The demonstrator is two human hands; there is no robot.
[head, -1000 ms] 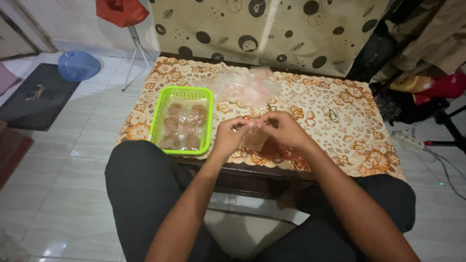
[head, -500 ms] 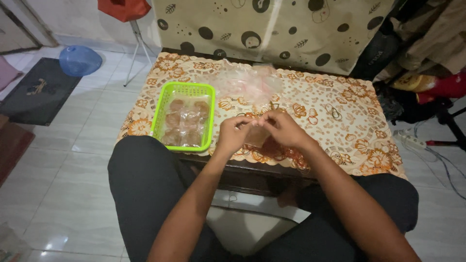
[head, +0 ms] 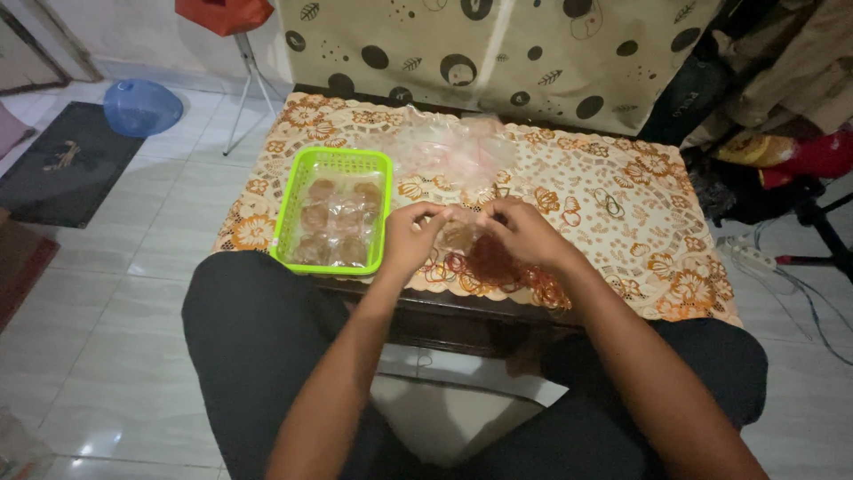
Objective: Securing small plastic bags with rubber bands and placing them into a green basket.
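We see both hands meeting over the near edge of the low surface (head: 622,222), which is covered by a cream cloth with orange flowers. The left hand (head: 410,238) and the right hand (head: 526,233) each pinch the top of a small clear plastic bag with a brown round piece inside (head: 460,236), fingers closed on it from either side. The bag hangs between them just above a loose heap of reddish rubber bands (head: 498,271) lying on the cloth.

Compared with half a second ago, we find the hands in nearly the same spot, still drawn together on the bag; the grip has hardly changed.

Left of the left hand stands a bright green plastic basket (head: 293,213) holding similar filled bags. Behind the hands lies a pile of empty clear plastic bags (head: 453,147).
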